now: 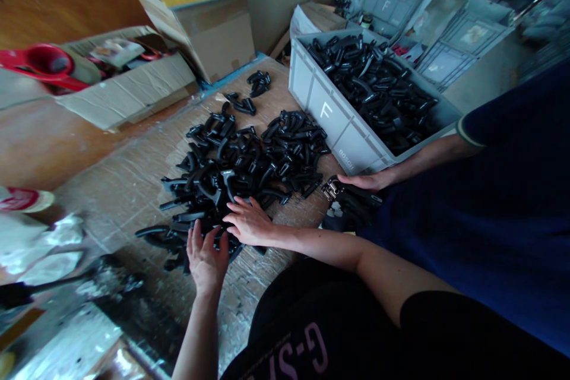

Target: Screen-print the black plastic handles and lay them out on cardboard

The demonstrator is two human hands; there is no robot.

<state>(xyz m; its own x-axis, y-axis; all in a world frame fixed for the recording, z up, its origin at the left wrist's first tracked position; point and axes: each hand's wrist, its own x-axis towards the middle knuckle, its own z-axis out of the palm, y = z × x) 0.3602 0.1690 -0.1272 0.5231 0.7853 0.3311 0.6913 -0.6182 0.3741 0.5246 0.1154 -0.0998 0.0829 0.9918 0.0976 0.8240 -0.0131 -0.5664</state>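
A heap of black curved plastic handle-like parts (240,160) is spread over the tabletop in front of me. At the near edge of the heap, my left hand (207,261) lies over several parts, its fingers apart and pointing away from me. Close beside it, my right hand (249,222) reaches across the parts with fingers stretched out. Neither hand appears to grip anything, though the parts just under the fingertips are partly hidden.
A grey crate (329,110) full of similar black parts stands at the right. Beside it, another person's hand (367,180) rests by a black part with metal pieces (332,189). Cardboard boxes (218,35) stand at the back; a red item (48,62) sits far left.
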